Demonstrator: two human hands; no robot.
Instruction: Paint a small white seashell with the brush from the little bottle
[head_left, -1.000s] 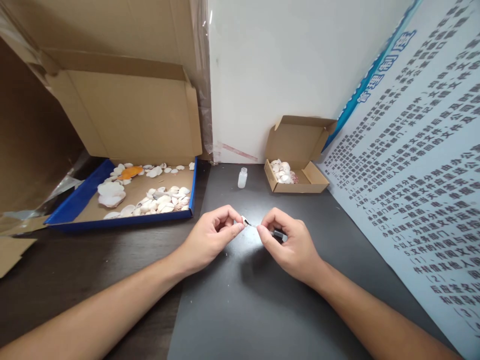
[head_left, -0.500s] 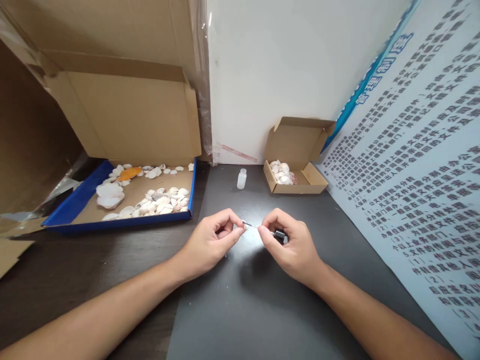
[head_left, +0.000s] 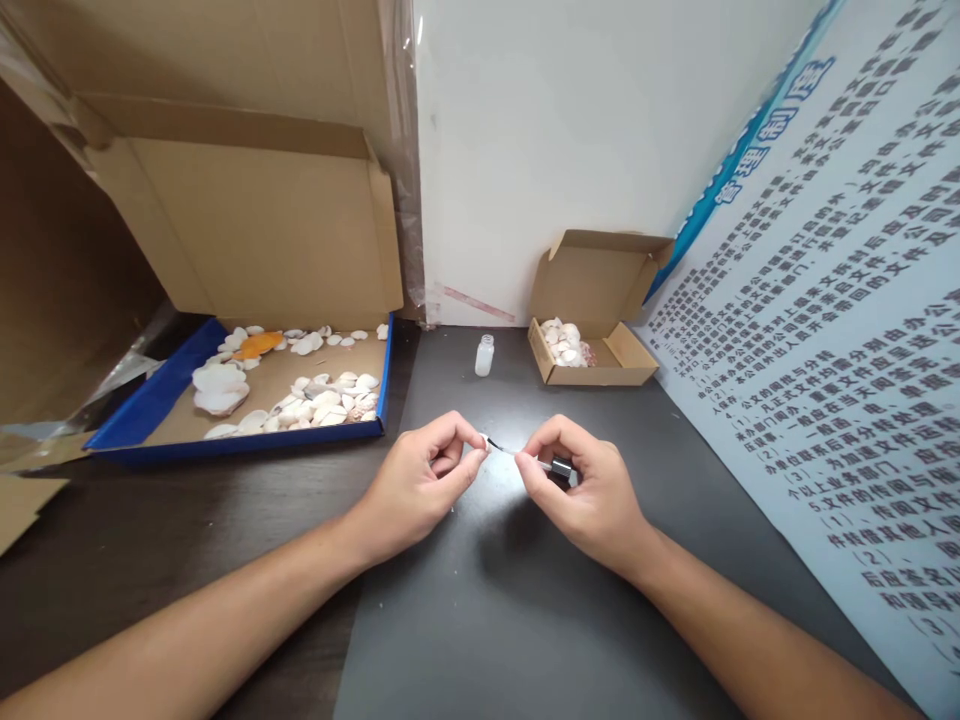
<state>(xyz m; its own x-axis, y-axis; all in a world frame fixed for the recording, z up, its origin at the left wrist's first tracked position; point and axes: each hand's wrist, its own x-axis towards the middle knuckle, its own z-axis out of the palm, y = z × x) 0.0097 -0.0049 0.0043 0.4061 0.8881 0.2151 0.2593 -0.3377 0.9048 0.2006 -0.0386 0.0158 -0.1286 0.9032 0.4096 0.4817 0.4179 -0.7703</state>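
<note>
My left hand (head_left: 424, 478) is closed in a pinch over the dark table (head_left: 487, 600), thumb and forefinger pressed on a tiny pale piece (head_left: 484, 446), probably a small shell. My right hand (head_left: 585, 495) is closed on a thin brush with a dark cap (head_left: 559, 467). The brush's fine tip reaches left and touches the small piece. The two hands sit close together, a few centimetres apart. A small clear bottle (head_left: 484, 355) with no cap stands upright on the table behind them.
A large open cardboard box with a blue rim (head_left: 161, 395) at the left holds several white shells and one orange one. A small open cardboard box (head_left: 592, 345) with shells stands behind the bottle. A printed poster (head_left: 840, 330) leans along the right side.
Both hands stay almost still; the brush tip shifts slightly against the small piece in my left fingers.
</note>
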